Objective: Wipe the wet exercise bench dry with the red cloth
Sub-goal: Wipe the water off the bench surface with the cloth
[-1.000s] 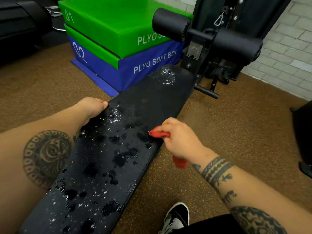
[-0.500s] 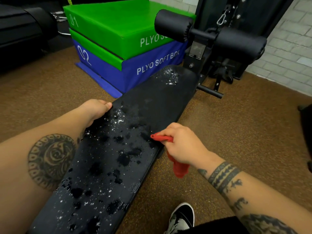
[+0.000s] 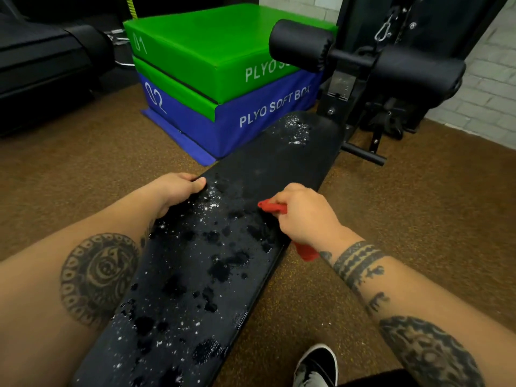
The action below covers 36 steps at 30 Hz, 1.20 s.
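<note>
Water (image 3: 223,270) is lying in dark blotches and bright beads across the black exercise bench (image 3: 259,169), which is running from the lower left up toward the middle of the view; the left hand (image 3: 176,191) is gripping the pad's left edge, thumb lying on top and fingers curling down over the side; the right hand (image 3: 304,219) is hovering over the pad's right edge, its fingers bunching together round the red cloth (image 3: 272,206); one end of the cloth is poking out ahead of the knuckles above the wet surface, and another end is hanging below the wrist, off the bench's side; whether the cloth is touching the pad I cannot tell; beyond the bench, a green plyo box (image 3: 223,48) is sitting on a blue plyo box (image 3: 251,121), and two black foam rollers (image 3: 301,46) are standing at the bench's far end; a black-and-white shoe (image 3: 315,364) is resting on the brown floor (image 3: 83,177) just right of the bench.
</note>
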Each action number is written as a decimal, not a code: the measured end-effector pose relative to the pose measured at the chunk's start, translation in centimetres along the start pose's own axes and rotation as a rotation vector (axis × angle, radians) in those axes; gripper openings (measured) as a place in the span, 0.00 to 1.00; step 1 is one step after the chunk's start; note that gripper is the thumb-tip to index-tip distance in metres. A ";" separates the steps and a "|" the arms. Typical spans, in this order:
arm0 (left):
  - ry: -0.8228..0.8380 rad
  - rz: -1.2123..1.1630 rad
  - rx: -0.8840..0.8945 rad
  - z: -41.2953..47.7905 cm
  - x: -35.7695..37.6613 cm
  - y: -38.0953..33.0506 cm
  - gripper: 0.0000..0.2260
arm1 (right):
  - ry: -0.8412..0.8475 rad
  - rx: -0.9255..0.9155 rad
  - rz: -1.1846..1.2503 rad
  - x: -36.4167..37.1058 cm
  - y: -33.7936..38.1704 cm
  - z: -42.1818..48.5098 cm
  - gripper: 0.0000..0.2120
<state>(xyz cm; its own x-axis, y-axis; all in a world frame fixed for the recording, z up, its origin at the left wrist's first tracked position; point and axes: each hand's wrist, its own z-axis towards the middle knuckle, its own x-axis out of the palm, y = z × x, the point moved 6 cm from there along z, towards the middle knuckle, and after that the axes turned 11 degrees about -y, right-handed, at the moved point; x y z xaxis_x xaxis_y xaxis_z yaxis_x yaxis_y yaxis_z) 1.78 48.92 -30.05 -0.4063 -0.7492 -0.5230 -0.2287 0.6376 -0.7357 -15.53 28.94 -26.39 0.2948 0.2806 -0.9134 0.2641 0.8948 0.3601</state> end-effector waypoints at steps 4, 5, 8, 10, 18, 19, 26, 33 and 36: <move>-0.006 0.017 -0.020 0.9 -0.1 0.4 0.18 | 0.371 -0.110 0.071 -1.1 -0.2 -1.2 0.13; -0.010 0.029 -0.024 1.0 0.0 0.4 0.19 | 0.432 -0.075 0.093 -1.3 -0.7 -0.9 0.10; -0.039 0.040 -0.035 1.3 0.0 0.6 0.20 | 0.241 0.090 0.225 -2.7 -2.0 2.4 0.04; -0.055 0.035 -0.034 1.5 0.1 0.6 0.20 | 0.007 0.189 0.225 -2.7 -3.0 4.9 0.03; -0.063 0.033 -0.033 1.6 -0.1 0.8 0.21 | -0.022 0.089 -0.006 1.9 0.7 6.3 0.17; -0.062 0.026 -0.038 1.6 -0.1 0.8 0.20 | -0.005 0.059 -0.003 2.0 1.0 6.2 0.17; -0.091 0.048 -0.001 1.7 0.0 0.3 0.21 | 0.400 -0.037 0.217 -0.5 1.9 4.3 0.11; -0.093 0.055 -0.005 1.6 0.0 0.4 0.21 | -0.093 0.271 0.155 -0.7 -1.4 9.3 0.10; -0.089 0.049 -0.009 1.6 0.1 0.6 0.19 | -0.007 0.216 0.030 1.5 0.0 9.9 0.18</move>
<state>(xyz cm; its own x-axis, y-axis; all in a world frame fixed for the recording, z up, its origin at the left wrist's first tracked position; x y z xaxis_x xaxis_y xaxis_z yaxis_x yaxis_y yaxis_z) 3.05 48.92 -31.21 -0.3372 -0.7299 -0.5946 -0.2185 0.6750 -0.7047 -6.00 25.96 -25.90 0.3119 0.3027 -0.9006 0.4452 0.7908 0.4200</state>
